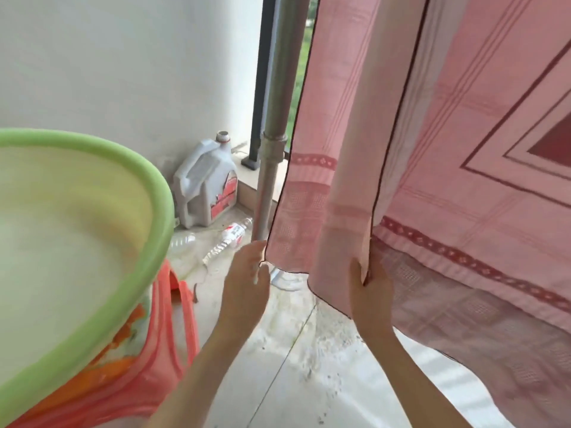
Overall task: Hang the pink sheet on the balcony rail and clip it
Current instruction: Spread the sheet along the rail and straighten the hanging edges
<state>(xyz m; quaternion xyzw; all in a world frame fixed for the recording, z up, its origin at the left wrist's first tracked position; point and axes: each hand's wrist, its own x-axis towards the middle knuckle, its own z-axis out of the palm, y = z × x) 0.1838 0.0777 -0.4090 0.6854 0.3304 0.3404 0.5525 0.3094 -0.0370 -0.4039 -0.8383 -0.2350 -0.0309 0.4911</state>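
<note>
The pink sheet point(448, 143), with a dark edge trim and red square patterns, hangs down from above and fills the right half of the view. Its top and the rail it hangs from are out of frame. My left hand point(247, 279) pinches the sheet's lower left corner at the dark hem. My right hand point(369, 282) grips a vertical fold of the sheet near its lower edge. No clip is visible.
A green basin point(148, 186) sits on an orange-pink plastic stool point(154, 375) at left. A grey vertical pipe point(275, 118) and a black railing post point(262, 75) stand behind the sheet's left edge. A grey jug point(205, 186) and clear bottles point(228, 239) lie on the wet tiled floor.
</note>
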